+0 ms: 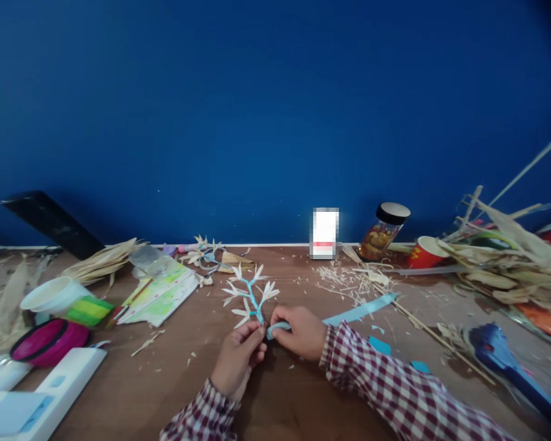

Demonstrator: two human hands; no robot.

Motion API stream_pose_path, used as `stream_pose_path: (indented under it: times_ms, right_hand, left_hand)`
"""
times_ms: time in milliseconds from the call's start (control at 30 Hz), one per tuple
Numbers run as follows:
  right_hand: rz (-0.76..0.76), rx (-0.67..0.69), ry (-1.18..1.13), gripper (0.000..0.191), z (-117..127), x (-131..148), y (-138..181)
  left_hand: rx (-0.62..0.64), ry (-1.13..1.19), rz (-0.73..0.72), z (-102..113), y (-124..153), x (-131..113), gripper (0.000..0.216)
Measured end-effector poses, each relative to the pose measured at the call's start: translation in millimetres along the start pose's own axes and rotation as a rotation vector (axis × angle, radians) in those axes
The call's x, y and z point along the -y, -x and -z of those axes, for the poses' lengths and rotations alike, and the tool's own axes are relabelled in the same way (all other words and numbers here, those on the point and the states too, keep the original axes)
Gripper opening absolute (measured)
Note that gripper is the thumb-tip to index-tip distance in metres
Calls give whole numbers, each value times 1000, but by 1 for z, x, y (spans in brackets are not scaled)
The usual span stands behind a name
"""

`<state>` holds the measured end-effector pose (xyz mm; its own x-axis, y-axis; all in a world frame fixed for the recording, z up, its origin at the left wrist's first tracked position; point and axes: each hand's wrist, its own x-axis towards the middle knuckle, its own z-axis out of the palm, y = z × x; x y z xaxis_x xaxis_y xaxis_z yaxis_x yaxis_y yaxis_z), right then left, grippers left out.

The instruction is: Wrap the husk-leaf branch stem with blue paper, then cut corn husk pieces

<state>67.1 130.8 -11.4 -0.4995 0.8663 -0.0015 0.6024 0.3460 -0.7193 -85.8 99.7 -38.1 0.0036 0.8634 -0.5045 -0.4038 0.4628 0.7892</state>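
Note:
In the middle of the head view, my left hand (239, 356) pinches the lower end of a handmade flower branch (253, 294). The branch stands upright, with a light-blue wrapped stem and pale, pointed husk-like petals. Close beside it, my right hand (298, 331) is closed on a light-blue strip (279, 327), whose curled front end sits near the stem's base. Whether the strip touches the stem, I cannot tell. Behind my right wrist a longer light-blue strip (360, 310) lies on the table; its link to the held piece is hidden.
Dry shreds (337, 278) litter the brown table (179, 373). At the right are a tilted jar (381, 233), a red cup (426, 252), dried husks (500, 257) and a blue-handled tool (509, 361). Leftward lie a paint-stained sheet (165, 294), a white cup (55, 297) and a magenta pouch (50, 342).

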Motion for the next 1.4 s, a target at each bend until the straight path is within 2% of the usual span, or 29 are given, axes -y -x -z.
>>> stream_pose_path:
  times_ms: [167, 300, 400, 600, 933, 1233, 1400]
  right_hand:
    - [-51, 17, -112, 12, -5, -3, 1]
    - [-143, 22, -206, 16, -10, -5, 2]
    - [-204, -12, -259, 20, -14, -5, 1]
    - [-269, -48, -380, 16, -20, -5, -1]
    - [-246, 60, -665, 18, -25, -11, 0]
    - [-330, 106, -734, 17, -23, -12, 5]
    - [-331, 101, -713, 17, -24, -13, 6]
  left_hand:
    - [-31, 53, 30, 1, 0, -1, 27]
    - [3, 102, 49, 1, 1, -2, 29]
    - [7, 119, 56, 1, 1, -2, 27]
    - [1, 158, 30, 0, 2, 0, 18]
    - [207, 272, 100, 1, 4, -3, 23]
    - [138, 103, -10, 0, 5, 1, 30]
    - [121, 102, -11, -3, 5, 2, 32]
